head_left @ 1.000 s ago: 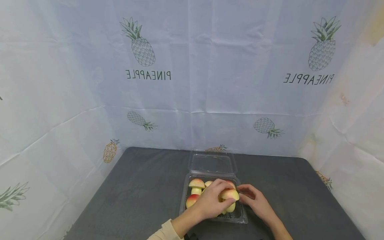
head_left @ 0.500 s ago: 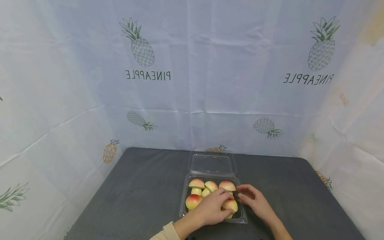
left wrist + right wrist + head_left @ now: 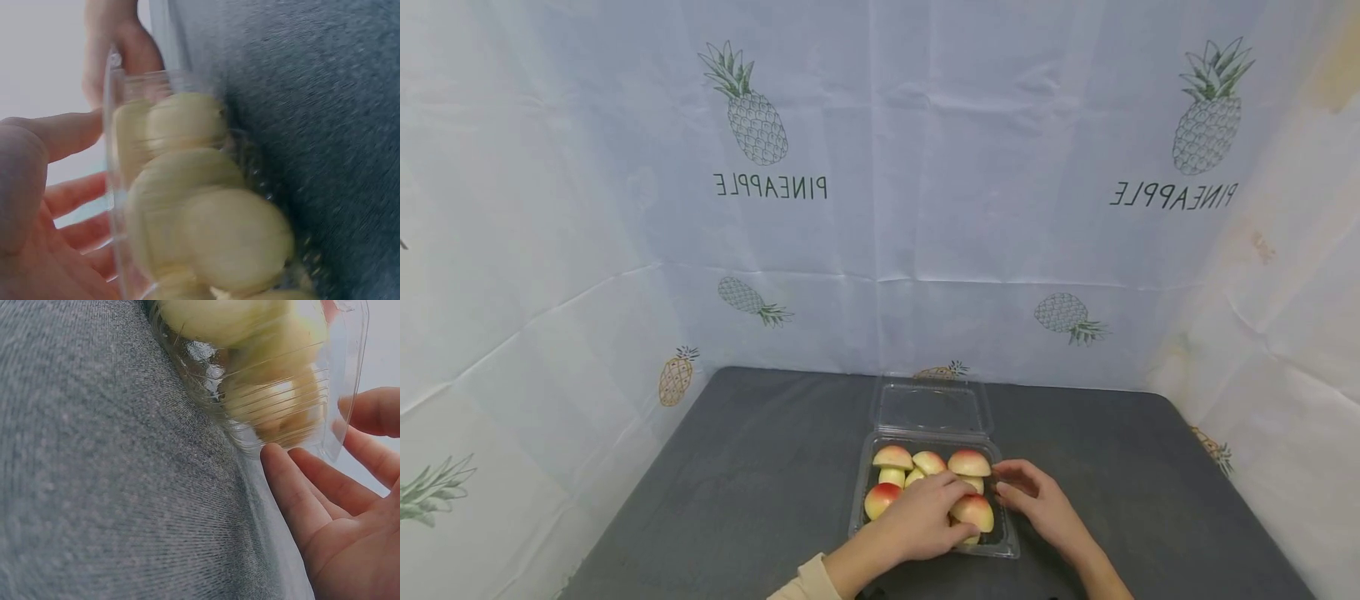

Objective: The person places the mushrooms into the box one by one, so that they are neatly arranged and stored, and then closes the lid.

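A clear plastic box (image 3: 857,508) with a hinged lid (image 3: 932,407) folded back holds several mushrooms with red-and-yellow caps and pale stalks. My left hand (image 3: 917,517) reaches over the box's near side. Its thumb and fingers hold the front-right mushroom (image 3: 973,512) by the cap. My right hand (image 3: 1045,504) grips the box's right side, with fingertips (image 3: 275,456) against the ribbed wall and the thumb near the rim. In the left wrist view the mushrooms (image 3: 234,240) show blurred through the clear wall. The left hand hides part of the front row.
The box stands on a dark grey tabletop (image 3: 775,467), near its front edge. A white cloth (image 3: 895,208) printed with pineapples hangs behind the table and along both sides.
My left hand has lowered the front-right mushroom into the box, uncovering the back row. In the last half second that mushroom's cap has turned a little. The right hand stays at the box's side.
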A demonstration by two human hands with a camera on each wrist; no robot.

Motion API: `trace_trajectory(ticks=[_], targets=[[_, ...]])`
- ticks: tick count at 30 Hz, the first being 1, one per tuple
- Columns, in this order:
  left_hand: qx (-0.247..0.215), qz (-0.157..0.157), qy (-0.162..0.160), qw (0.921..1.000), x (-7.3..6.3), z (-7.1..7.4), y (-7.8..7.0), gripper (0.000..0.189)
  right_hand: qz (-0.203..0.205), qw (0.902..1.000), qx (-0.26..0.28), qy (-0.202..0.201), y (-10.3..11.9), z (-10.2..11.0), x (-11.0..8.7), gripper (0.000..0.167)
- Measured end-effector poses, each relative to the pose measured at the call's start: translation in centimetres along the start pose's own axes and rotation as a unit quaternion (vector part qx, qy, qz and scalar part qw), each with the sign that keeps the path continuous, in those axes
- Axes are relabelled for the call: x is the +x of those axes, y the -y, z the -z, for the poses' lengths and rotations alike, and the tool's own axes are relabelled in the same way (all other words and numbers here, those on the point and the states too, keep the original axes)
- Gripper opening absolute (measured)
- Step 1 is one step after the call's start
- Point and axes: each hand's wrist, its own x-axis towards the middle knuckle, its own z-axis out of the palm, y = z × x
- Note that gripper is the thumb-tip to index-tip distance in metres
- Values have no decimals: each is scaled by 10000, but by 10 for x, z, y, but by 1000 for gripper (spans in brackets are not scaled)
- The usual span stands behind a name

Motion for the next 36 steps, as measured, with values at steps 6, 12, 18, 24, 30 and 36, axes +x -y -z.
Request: trace_trajectory(ticks=[6, 12, 18, 24, 30, 36], targets=[[-209, 261, 219, 9992, -4, 12, 7, 47, -47, 10000, -12, -31, 3, -1, 1, 43], [-738, 314, 109, 9967, -13, 23, 16, 42, -93, 9999, 42, -49, 5, -2, 1, 43], [-1155, 335, -230, 9925, -23, 32, 27, 38, -128, 9999, 64, -65, 7, -2, 1, 44], [-1672, 476, -763, 9818, -36, 40, 42, 32, -195, 9998, 88, 36, 5, -3, 0, 45], [-2070, 552, -1321, 9678, -48, 47, 61, 25, -147, 9999, -17, -82, 9, -2, 0, 43], [-2167, 581, -2030, 9531, -57, 48, 83, 19, -56, 9983, -268, -522, 16, 0, 5, 38]])
